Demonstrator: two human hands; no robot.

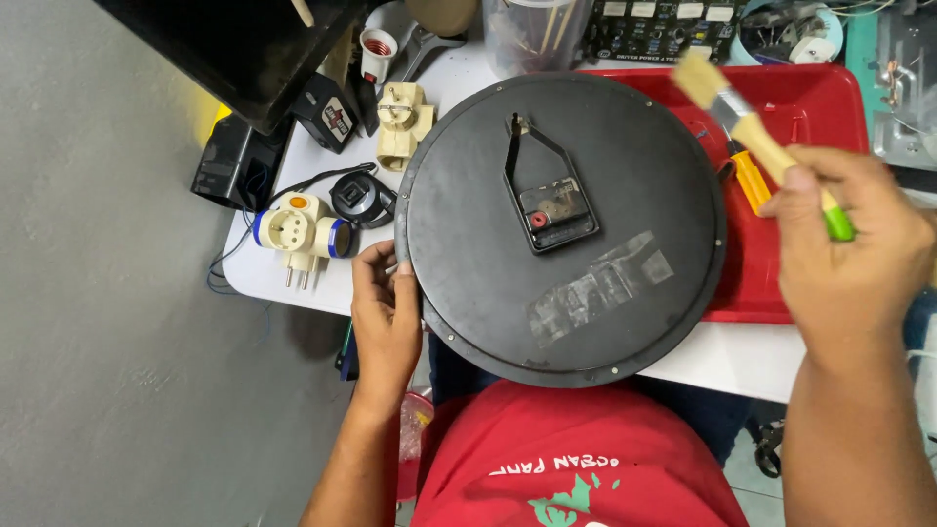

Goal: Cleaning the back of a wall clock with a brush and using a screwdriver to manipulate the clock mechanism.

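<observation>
Left hand (384,312) clamping round clock back (561,229) at eight o'clock; right hand (844,244) gripping paintbrush (756,132), bristles toward eleven o'clock, off clock's two-o'clock rim.

Lots of clutter around the edges: a cream and blue plug adapter (296,234) on the white table (752,361), a beige multi-socket adapter (403,122) behind it, a small round black gadget (357,199) between them. Red tray (810,107) on the right, with an orange-handled screwdriver (752,181) lying in it. Clear plastic container (532,34) further back.
</observation>
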